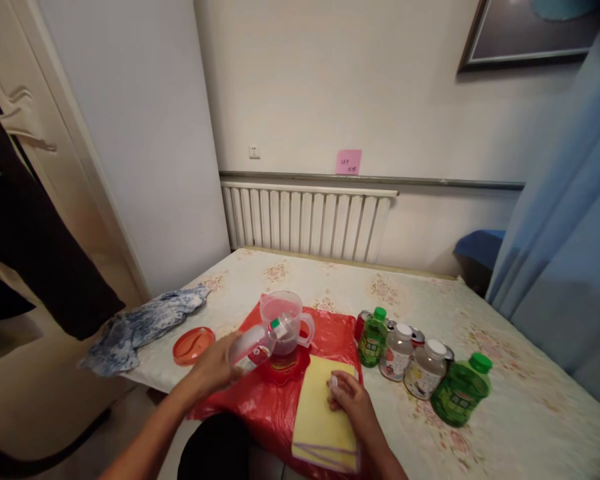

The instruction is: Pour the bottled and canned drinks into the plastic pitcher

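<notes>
My left hand (pixel 220 365) is wrapped round a clear bottle (pixel 250 347), tilted with its neck toward the right over a translucent pitcher (pixel 285 307). The pitcher, with its handle to the right, stands at a red container (pixel 283 373) on a red plastic sheet (pixel 330 333). Over the folded yellow cloth (pixel 320 423) is my right hand (pixel 347 397), its fingers closed on a small whitish thing, perhaps a cap, mostly hidden by them. Whether liquid is flowing from the bottle is too small to tell.
Right of the sheet stand green bottles (pixel 373 340), white-capped bottles (pixel 396 353) and several cans (pixel 361 325). An orange-red lid (pixel 193 345) and a blue patterned cloth (pixel 147 330) lie left on the flowered tablecloth (pixel 380 287). A radiator (pixel 310 223) is behind.
</notes>
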A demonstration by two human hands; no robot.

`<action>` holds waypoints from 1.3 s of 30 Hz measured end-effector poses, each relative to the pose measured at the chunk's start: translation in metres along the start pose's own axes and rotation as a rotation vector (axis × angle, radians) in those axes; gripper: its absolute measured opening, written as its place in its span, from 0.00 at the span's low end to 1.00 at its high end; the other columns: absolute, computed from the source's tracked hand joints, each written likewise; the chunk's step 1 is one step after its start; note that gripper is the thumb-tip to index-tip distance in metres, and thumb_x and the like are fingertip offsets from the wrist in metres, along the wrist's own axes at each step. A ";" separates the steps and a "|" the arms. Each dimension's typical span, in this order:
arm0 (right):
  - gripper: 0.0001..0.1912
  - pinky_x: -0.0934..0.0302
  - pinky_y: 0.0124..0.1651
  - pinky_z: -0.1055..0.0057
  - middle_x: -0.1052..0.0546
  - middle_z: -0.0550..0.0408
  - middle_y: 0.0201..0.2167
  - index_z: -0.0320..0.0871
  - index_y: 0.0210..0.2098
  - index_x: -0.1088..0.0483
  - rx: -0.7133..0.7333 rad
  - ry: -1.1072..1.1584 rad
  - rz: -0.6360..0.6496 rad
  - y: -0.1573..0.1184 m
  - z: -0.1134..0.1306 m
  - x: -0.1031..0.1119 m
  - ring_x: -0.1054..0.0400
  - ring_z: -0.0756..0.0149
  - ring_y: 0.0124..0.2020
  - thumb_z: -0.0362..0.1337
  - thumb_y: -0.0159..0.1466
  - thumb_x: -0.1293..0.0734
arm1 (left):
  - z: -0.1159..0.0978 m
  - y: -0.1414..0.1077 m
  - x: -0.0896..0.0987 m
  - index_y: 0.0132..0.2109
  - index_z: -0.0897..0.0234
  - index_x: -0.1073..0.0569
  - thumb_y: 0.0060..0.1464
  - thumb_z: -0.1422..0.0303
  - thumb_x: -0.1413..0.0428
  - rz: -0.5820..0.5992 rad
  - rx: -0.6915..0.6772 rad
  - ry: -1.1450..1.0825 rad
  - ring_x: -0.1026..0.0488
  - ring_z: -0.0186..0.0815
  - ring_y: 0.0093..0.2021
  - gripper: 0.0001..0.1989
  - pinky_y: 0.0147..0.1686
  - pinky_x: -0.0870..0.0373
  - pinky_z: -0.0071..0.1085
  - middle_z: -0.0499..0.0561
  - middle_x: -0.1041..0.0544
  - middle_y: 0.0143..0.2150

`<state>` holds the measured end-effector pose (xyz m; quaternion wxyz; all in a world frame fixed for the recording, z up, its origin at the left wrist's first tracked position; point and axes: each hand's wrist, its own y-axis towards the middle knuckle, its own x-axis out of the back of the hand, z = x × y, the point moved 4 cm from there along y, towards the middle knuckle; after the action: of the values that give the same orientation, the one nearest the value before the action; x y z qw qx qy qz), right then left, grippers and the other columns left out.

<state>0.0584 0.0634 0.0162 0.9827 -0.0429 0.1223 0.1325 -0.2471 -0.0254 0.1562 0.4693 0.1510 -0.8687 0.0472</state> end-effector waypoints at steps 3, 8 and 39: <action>0.22 0.34 0.34 0.66 0.22 0.51 0.36 0.43 0.40 0.27 0.081 -0.034 0.100 0.010 0.041 -0.012 0.28 0.64 0.28 0.42 0.48 0.25 | 0.001 -0.024 -0.043 0.58 0.65 0.34 0.36 0.73 0.44 0.109 0.019 -0.229 0.31 0.46 0.57 0.36 0.55 0.35 0.34 0.54 0.28 0.58; 0.21 0.37 0.36 0.68 0.26 0.60 0.24 0.43 0.44 0.26 0.160 -0.273 0.313 0.016 0.099 -0.033 0.32 0.66 0.27 0.37 0.50 0.28 | -0.013 -0.049 -0.087 0.59 0.66 0.34 0.36 0.73 0.45 0.259 0.032 -0.420 0.28 0.45 0.51 0.37 0.49 0.31 0.34 0.54 0.26 0.55; 0.21 0.36 0.45 0.66 0.21 0.51 0.44 0.46 0.52 0.27 0.481 -0.714 0.544 -0.034 0.164 -0.088 0.29 0.60 0.40 0.35 0.59 0.31 | -0.048 -0.074 -0.100 0.55 0.57 0.35 0.41 0.69 0.36 0.305 -0.155 -0.663 0.30 0.43 0.52 0.32 0.51 0.32 0.33 0.49 0.27 0.55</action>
<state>0.0231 0.0278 0.1987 0.8752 0.2658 -0.1874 0.3581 -0.1341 -0.0626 0.0953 0.1601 -0.0088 -0.9871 -0.0008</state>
